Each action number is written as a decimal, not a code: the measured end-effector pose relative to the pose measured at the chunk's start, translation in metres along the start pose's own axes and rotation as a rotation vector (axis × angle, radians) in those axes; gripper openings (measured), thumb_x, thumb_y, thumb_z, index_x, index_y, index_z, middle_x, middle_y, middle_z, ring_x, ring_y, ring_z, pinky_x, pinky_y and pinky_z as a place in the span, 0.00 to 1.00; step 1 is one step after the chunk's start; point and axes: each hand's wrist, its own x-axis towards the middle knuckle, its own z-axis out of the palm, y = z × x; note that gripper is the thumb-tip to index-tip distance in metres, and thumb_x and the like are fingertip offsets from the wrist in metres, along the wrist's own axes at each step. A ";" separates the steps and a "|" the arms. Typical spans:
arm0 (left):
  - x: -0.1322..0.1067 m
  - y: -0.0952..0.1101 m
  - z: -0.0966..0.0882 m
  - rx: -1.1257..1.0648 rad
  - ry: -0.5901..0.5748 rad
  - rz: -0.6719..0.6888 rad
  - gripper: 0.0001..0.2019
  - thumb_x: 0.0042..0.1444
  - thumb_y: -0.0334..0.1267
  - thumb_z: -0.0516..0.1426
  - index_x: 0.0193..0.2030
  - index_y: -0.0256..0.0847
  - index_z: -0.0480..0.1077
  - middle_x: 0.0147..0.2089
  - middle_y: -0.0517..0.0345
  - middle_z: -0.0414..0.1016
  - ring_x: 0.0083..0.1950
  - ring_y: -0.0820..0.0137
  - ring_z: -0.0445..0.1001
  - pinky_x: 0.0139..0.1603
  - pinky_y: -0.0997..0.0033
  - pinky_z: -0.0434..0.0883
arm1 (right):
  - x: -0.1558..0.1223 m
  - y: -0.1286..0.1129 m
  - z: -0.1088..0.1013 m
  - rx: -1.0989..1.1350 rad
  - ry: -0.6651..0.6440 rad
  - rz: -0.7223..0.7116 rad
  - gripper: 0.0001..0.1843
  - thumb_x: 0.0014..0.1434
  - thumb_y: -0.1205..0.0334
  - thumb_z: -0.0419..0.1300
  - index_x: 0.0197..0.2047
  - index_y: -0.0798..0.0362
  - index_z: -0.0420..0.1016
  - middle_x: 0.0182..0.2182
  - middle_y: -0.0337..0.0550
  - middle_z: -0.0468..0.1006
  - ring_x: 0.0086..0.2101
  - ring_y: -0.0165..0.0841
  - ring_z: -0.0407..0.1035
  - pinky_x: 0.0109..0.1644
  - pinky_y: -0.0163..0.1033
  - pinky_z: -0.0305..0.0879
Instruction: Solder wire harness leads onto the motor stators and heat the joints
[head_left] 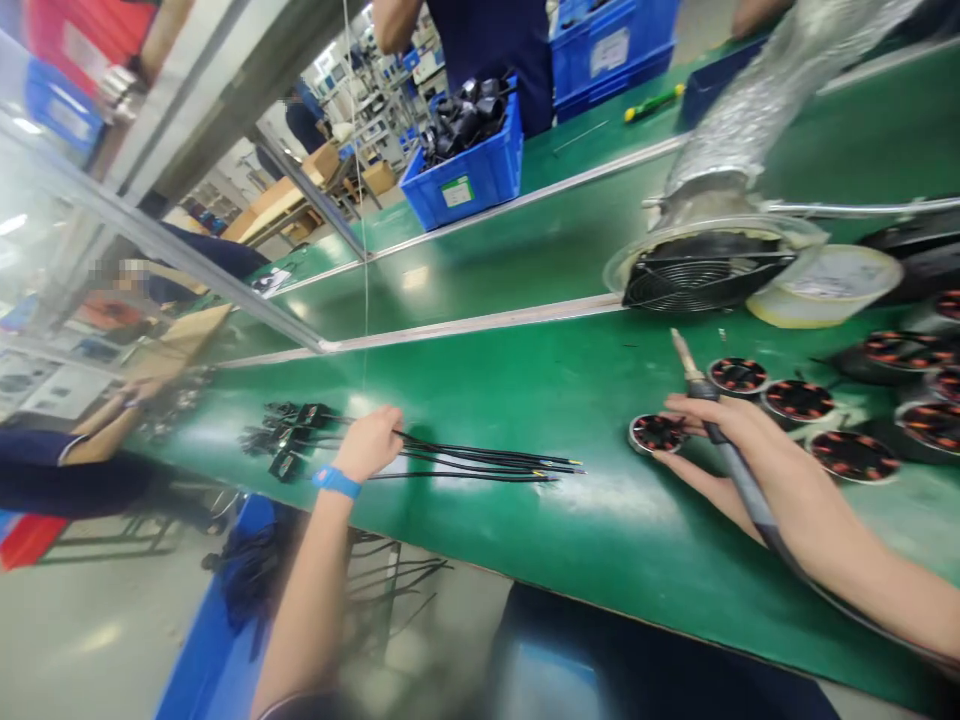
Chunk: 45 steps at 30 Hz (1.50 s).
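Note:
My left hand, with a blue wristband, rests closed on a bundle of black wires lying on the green bench. The wires end in black connectors at the left and bare tips at the right. My right hand grips a soldering iron with its tip pointing up and away, its cable trailing along my forearm. The fingers of that hand also touch a round motor stator with red and copper windings.
Several more stators lie at the right. A fume-extraction fan with a foil duct and a tape roll stand behind them. A blue bin of black parts sits beyond, near another person. A blue crate is below the bench.

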 end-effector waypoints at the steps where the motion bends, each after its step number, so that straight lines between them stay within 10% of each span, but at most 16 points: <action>1: 0.001 0.005 -0.002 -0.032 0.012 0.009 0.10 0.55 0.28 0.53 0.42 0.40 0.71 0.43 0.52 0.76 0.41 0.64 0.75 0.43 0.67 0.70 | 0.001 0.000 0.001 -0.002 -0.035 -0.027 0.22 0.63 0.51 0.64 0.60 0.41 0.71 0.47 0.48 0.77 0.47 0.42 0.75 0.54 0.45 0.70; 15: 0.068 0.182 -0.027 -0.795 0.079 0.624 0.06 0.62 0.39 0.60 0.37 0.41 0.79 0.35 0.57 0.79 0.34 0.71 0.73 0.38 0.73 0.66 | 0.010 0.001 0.014 0.066 -0.120 -0.049 0.24 0.64 0.62 0.62 0.62 0.43 0.63 0.50 0.46 0.72 0.49 0.41 0.73 0.57 0.49 0.71; 24: 0.073 0.195 -0.043 -1.190 0.141 0.589 0.09 0.61 0.42 0.63 0.36 0.42 0.83 0.33 0.54 0.80 0.36 0.68 0.75 0.39 0.70 0.70 | 0.016 0.000 0.029 0.138 -0.126 -0.046 0.27 0.61 0.66 0.63 0.62 0.44 0.63 0.51 0.47 0.71 0.47 0.39 0.73 0.53 0.47 0.72; 39: 0.059 0.194 -0.036 -1.129 -0.006 0.633 0.14 0.67 0.42 0.54 0.46 0.39 0.80 0.39 0.54 0.77 0.41 0.69 0.73 0.43 0.71 0.69 | 0.030 -0.044 0.038 0.375 0.014 -0.019 0.14 0.65 0.66 0.59 0.53 0.44 0.70 0.39 0.41 0.71 0.37 0.32 0.73 0.45 0.41 0.75; 45: 0.062 0.198 -0.031 -1.467 -0.045 0.346 0.11 0.58 0.43 0.63 0.40 0.36 0.79 0.33 0.54 0.80 0.35 0.69 0.76 0.41 0.70 0.72 | 0.029 -0.042 0.049 0.380 0.109 0.084 0.12 0.64 0.63 0.63 0.51 0.44 0.71 0.39 0.41 0.72 0.34 0.32 0.75 0.43 0.42 0.77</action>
